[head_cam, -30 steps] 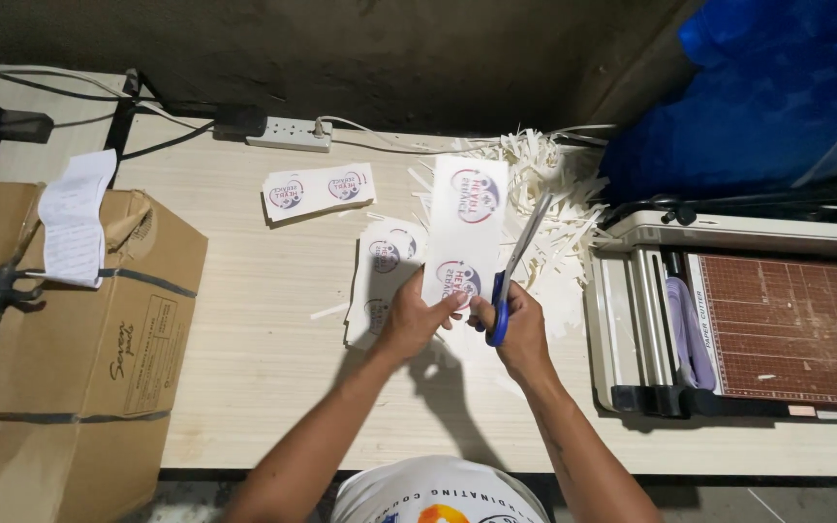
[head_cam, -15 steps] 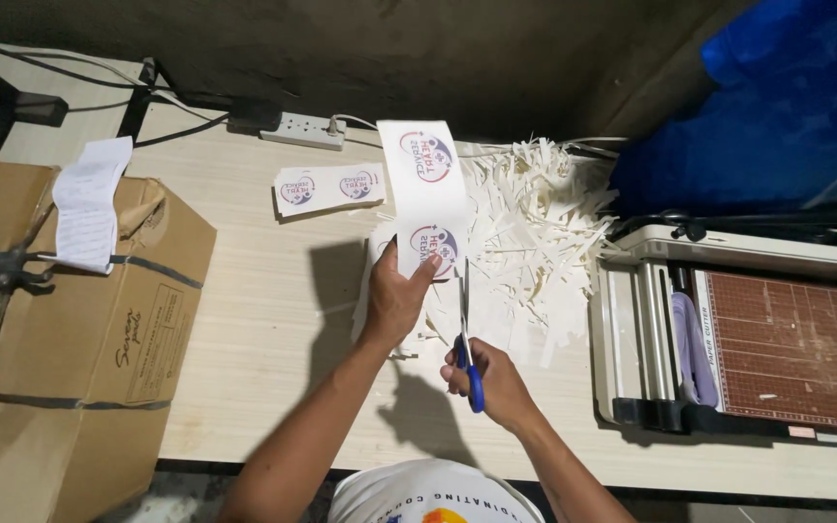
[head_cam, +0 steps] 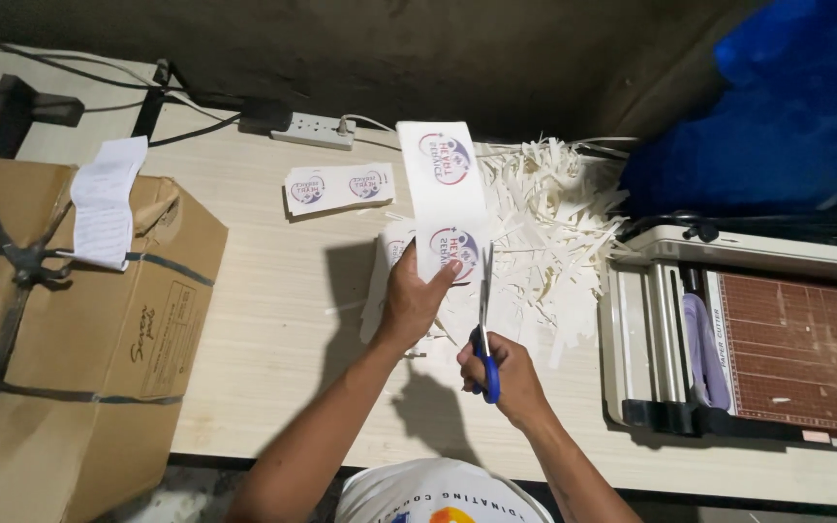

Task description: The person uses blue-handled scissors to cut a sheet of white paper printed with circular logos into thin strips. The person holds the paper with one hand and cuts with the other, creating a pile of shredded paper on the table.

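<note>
Holding a tall white printed strip (head_cam: 448,199) upright above the bench (head_cam: 273,320), the left hand (head_cam: 409,300) has its fingers pinching the strip's lower end, while the right hand (head_cam: 498,373) has its fingers closed through the blue handles of the scissors (head_cam: 484,329), blades running up along the strip's right edge. Judging by the big heap of white paper trimmings (head_cam: 544,213) behind and the small stack of cut labels (head_cam: 339,187) lying flat farther back, a good share of the cutting looks done. This strip, with two round prints on it, is not yet divided, and more printed sheets (head_cam: 389,261) lie under the hands.
</note>
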